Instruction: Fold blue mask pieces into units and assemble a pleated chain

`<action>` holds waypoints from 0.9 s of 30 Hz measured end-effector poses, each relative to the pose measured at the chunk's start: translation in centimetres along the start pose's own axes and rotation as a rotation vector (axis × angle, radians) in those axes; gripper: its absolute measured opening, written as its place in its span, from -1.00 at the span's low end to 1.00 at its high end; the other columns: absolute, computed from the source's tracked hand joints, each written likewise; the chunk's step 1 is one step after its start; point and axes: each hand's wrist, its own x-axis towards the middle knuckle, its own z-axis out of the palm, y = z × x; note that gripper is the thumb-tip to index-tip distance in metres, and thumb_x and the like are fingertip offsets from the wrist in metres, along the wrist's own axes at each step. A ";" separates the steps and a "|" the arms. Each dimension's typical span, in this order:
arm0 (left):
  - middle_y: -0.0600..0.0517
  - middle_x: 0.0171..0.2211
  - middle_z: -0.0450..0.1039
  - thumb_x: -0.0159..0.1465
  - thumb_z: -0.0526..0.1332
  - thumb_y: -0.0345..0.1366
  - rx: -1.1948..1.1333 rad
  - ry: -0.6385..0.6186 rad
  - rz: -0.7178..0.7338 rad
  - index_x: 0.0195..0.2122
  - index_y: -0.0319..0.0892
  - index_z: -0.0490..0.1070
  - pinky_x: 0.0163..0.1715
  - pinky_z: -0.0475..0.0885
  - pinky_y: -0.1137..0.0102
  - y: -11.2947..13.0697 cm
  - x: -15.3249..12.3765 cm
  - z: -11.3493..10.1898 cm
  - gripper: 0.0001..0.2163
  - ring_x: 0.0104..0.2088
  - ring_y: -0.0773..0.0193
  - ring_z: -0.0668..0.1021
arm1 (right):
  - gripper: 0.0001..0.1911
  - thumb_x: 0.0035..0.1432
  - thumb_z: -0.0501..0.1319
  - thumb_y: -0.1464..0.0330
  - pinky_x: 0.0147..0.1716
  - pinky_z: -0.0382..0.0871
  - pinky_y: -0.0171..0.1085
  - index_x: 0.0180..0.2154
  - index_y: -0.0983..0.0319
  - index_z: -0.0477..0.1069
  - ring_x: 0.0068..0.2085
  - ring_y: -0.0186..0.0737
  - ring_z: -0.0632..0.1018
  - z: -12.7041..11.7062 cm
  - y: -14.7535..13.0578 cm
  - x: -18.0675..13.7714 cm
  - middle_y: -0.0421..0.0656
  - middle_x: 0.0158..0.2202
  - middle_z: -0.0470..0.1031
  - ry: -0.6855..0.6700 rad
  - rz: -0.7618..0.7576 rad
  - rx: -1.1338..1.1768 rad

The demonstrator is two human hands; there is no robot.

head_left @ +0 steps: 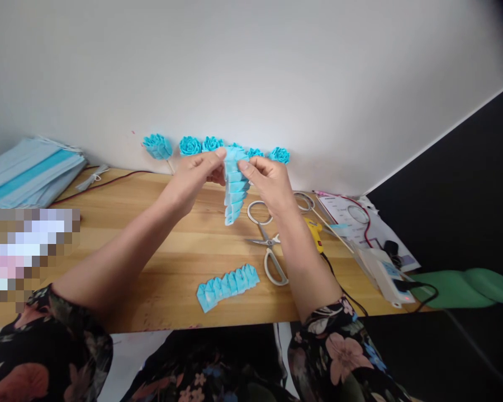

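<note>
Between my two hands, above the table, hangs a light-blue pleated strip (236, 192) that looks like folded face-mask fabric. My left hand (201, 173) pinches its upper left edge between thumb and fingers. On the other side, my right hand (266, 176) grips the upper right edge, thumb in front. The strip's lower end dangles free. A second folded blue strip (228, 286) lies flat near the table's front edge. Behind my hands, several blue rosette flowers (190, 146) stand against the wall, some partly hidden. White-handled scissors (269, 243) lie spread on the table beside my right forearm.
A stack of blue face masks (29, 170) is at the left, near a tied bundle of pale strips (93, 177). At the right are a yellow glue gun (314, 233), a roll of tape (304, 202), printed paper (347, 215), a white power strip (383, 273) and cords.
</note>
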 end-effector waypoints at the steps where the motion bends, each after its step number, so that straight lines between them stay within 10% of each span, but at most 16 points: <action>1: 0.04 -0.50 0.49 0.24 0.38 0.05 0.016 -0.007 0.007 -0.52 -0.17 0.44 -0.27 0.46 0.34 0.0 -0.1 0.0 -0.61 -0.41 0.26 0.55 | -0.38 0.01 0.33 -0.21 -0.46 0.18 -0.32 -0.55 0.18 0.28 -0.45 -0.38 0.24 0.0 0.0 0.0 -0.31 -0.55 0.20 -0.002 -0.001 0.003; 27: 0.06 -0.53 0.45 0.15 0.45 -0.08 0.027 -0.018 0.024 -0.57 -0.18 0.41 -0.27 0.42 0.37 -0.3 0.0 -0.1 -0.65 -0.42 0.30 0.49 | -0.33 0.04 0.27 -0.26 -0.47 0.08 -0.32 -0.57 0.19 0.23 -0.46 -0.39 0.18 -0.1 0.0 0.1 -0.31 -0.55 0.10 0.055 -0.039 -0.060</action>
